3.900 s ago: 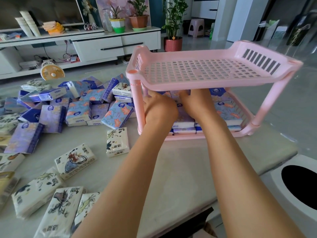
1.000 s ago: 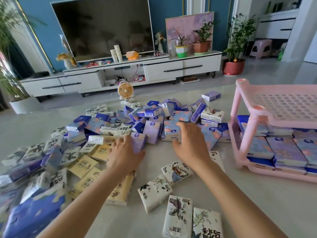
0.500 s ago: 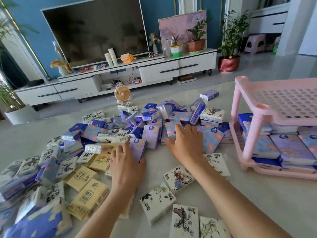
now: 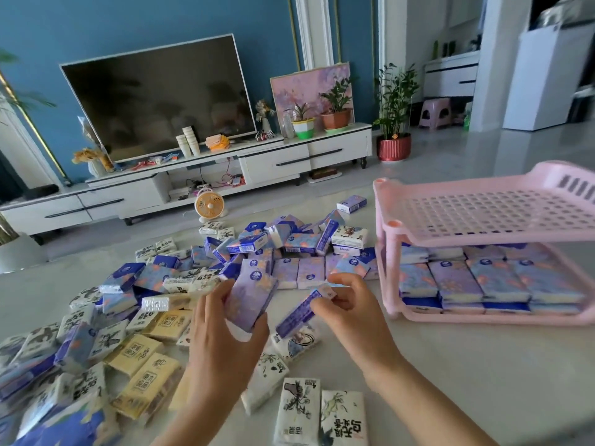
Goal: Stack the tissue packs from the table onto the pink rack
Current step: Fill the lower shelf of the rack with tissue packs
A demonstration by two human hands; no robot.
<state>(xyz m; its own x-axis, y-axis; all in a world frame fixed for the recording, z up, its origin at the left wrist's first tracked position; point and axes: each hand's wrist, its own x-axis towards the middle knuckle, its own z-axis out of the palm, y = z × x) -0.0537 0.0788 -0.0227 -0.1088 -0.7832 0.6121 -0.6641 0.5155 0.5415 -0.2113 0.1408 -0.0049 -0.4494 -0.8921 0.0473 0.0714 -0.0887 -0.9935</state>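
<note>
Living-room setting: blue wall, dark television (image 4: pixel 157 101) on a long white cabinet (image 4: pixel 277 162), a pink painting (image 4: pixel 306 85) leaning behind potted plants (image 4: pixel 335 107), a small orange fan (image 4: pixel 209 206) on the floor beyond the table. Pale stone table (image 4: pixel 467 375) in the foreground. Item one, heap of loose packs (image 4: pixel 289 249): purple-and-blue ones piled across the middle, yellow packs (image 4: pixel 141 352) at near left, white ink-drawn packs (image 4: pixel 301 410) nearest the viewer, many overlapping or tipped on edge. Item two, pink rack (image 4: pixel 483 207): stands at the right of the table, just beside the heap's right edge, its slotted upper shelf overhanging a lower shelf filled with rows of stacked packs (image 4: pixel 483 281) (at least two layers, flat and side by side); two corner posts face the hands. Item three, left hand (image 4: pixel 222 342): thumb and fingers curled round a lilac pack (image 4: pixel 251 297), held tilted above the table over the white packs. Item four, right hand (image 4: pixel 351 317): fingertips pinching one end of a second pack (image 4: pixel 299 312), seen edge-on, its far end angled down toward the table; whether it touches the packs beneath cannot be told. Both hands sit near each other, left of the rack and apart from it.
</note>
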